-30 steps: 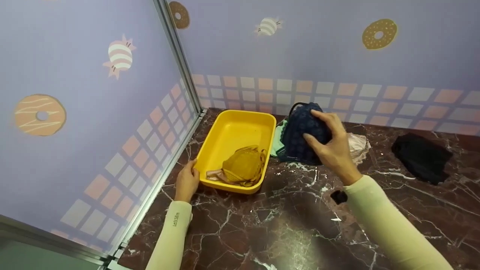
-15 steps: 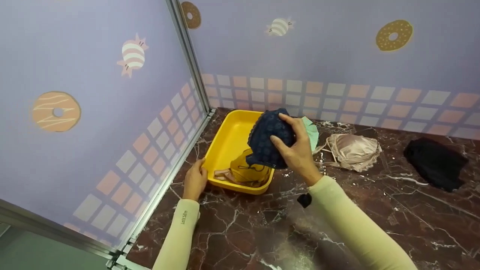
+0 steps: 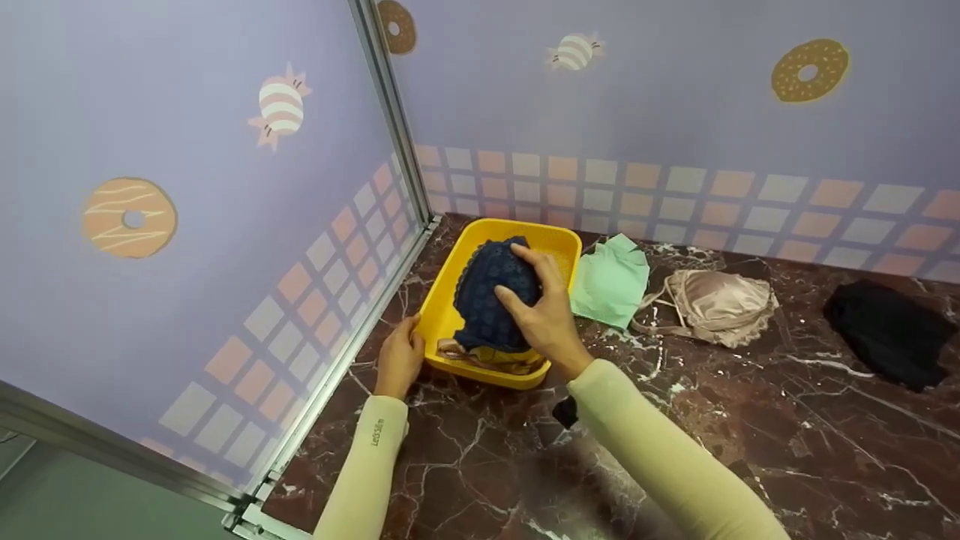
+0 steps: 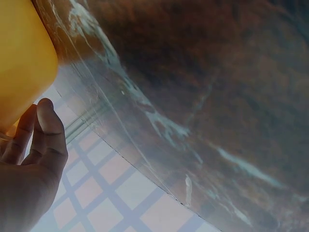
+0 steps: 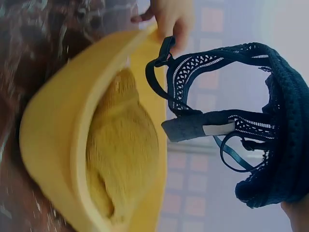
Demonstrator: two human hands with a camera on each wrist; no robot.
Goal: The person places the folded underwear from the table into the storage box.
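Observation:
A navy lace bra, its cup folded, is held by my right hand over the yellow tub. In the right wrist view the bra's straps and hook band dangle beside the tub's rim. A mustard bra lies inside the tub, mostly hidden in the head view by the navy one. My left hand grips the tub's near left corner. The left wrist view shows its thumb and fingers at the tub's edge.
Right of the tub lie a mint green cloth piece, a champagne satin bra and a black garment. A small black piece sits near my right wrist. Patterned wall panels border the marble top behind and left.
My right hand has carried the navy bra leftward from above the mint cloth to over the tub. My left hand stays on the tub's corner. The head view has shifted slightly.

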